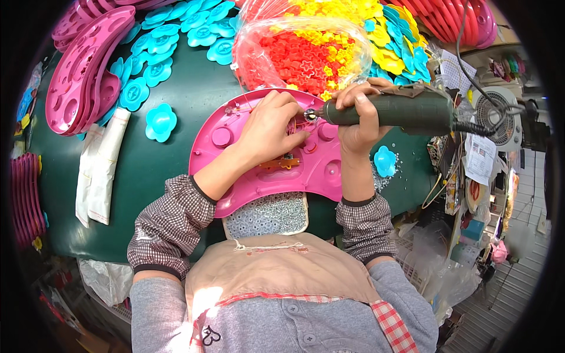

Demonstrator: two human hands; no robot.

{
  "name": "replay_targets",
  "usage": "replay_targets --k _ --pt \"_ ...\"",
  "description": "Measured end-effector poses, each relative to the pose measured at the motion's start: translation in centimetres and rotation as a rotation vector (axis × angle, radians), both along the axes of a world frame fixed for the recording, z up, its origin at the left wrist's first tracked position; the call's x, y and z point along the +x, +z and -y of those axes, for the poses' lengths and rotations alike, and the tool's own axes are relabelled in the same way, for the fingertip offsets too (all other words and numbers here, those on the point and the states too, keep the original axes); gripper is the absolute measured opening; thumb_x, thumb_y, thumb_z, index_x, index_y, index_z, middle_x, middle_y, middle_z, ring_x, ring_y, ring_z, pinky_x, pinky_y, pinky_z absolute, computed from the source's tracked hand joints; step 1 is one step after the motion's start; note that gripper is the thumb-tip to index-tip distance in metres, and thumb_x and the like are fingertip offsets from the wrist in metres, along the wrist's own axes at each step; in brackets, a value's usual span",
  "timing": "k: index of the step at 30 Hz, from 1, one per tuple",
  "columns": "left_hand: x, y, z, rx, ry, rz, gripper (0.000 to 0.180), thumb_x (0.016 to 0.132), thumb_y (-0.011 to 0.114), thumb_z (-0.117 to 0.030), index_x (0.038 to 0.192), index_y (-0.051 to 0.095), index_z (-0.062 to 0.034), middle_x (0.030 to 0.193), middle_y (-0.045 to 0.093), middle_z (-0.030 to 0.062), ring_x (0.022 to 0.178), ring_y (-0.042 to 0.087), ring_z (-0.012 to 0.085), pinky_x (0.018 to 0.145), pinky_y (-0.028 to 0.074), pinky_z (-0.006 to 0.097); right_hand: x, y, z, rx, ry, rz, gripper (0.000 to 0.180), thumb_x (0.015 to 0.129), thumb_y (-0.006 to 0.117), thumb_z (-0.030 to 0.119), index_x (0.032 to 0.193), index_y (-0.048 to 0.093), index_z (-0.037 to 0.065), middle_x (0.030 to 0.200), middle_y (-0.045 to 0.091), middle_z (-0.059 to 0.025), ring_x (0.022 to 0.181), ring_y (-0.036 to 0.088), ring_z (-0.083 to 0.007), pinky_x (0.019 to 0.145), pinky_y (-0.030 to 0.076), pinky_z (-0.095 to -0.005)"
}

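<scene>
A curved pink plastic shell (259, 187) lies hollow side up in front of me, with round posts, a small orange-brown circuit board (282, 162) and thin wires in it. My left hand (268, 123) rests over its middle, fingers bent down near the wires; what they pinch is hidden. My right hand (359, 117) is wrapped around a dark electric screwdriver (406, 112), held almost level. Its shiny metal tip (311, 115) points left, beside my left fingers and above the shell.
A tray of small screws and washers (268, 215) sits at the table's near edge. Farther back are bags of red and yellow star pieces (300, 62), blue flower pieces (160, 122) and stacked pink shells (88, 70). White paper rolls (103, 167) lie left; a fan (495, 117) stands right.
</scene>
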State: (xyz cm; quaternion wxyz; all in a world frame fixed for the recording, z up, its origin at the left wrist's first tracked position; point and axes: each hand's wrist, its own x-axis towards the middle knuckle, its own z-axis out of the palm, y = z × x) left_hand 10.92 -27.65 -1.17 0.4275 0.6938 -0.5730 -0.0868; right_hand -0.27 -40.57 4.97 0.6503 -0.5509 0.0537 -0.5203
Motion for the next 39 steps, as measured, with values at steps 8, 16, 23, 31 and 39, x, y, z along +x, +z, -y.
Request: replay_targets --k 8,16,23,31,39 --pt "0.0 -0.3 -0.2 0.022 0.002 0.008 0.036 0.076 0.087 -0.016 0.105 0.071 -0.0019 0.103 0.064 0.0119 0.104 0.061 0.0322 0.091 0.052 0.043 0.0 -0.5 0.0 -0.045 0.067 -0.011 0.038 0.092 0.064 0.001 0.125 0.045 -0.003 0.078 0.062 -0.0110 0.067 0.063 -0.0192 0.070 0.058 -0.0392" --pt "0.1 0.1 0.2 -0.092 0.049 -0.063 0.027 0.082 0.079 -0.009 0.107 0.072 -0.0020 0.099 0.066 0.0129 0.095 0.064 0.0336 0.088 0.053 0.044 0.3 -1.3 -0.2 -0.144 0.148 -0.120 0.033 0.092 0.062 -0.001 0.122 0.050 0.001 0.084 0.062 -0.0104 0.069 0.062 -0.0200 0.069 0.057 -0.0390" --pt "2.9 3.2 -3.5 -0.047 0.104 0.162 0.024 0.082 0.068 0.001 0.104 0.072 -0.0040 0.101 0.070 0.0132 0.102 0.067 0.0338 0.096 0.051 0.047 -5.9 1.6 3.0 0.014 -0.097 0.127 0.041 0.089 0.063 0.001 0.127 0.047 0.000 0.077 0.064 -0.0128 0.067 0.065 -0.0220 0.075 0.060 -0.0423" --pt "4.7 2.5 -0.8 0.207 -0.094 0.566 0.018 0.084 0.074 -0.010 0.100 0.067 -0.0077 0.102 0.064 0.0089 0.107 0.060 0.0306 0.101 0.045 0.046 -12.9 -0.1 6.4 -0.306 -0.655 -0.592 0.069 0.086 0.089 0.016 0.138 0.048 -0.003 0.135 0.057 -0.0134 0.121 0.059 -0.0203 0.104 0.049 -0.0393" --pt "4.0 7.9 -1.8 0.232 -0.246 0.237 0.012 0.086 0.073 -0.009 0.093 0.064 -0.0051 0.091 0.066 0.0120 0.092 0.067 0.0318 0.085 0.051 0.046 -7.3 -1.2 -0.9 -1.154 -0.132 -0.896 0.027 0.081 0.078 0.012 0.107 0.074 0.008 0.093 0.063 -0.0049 0.095 0.065 -0.0240 0.089 0.047 -0.0410"
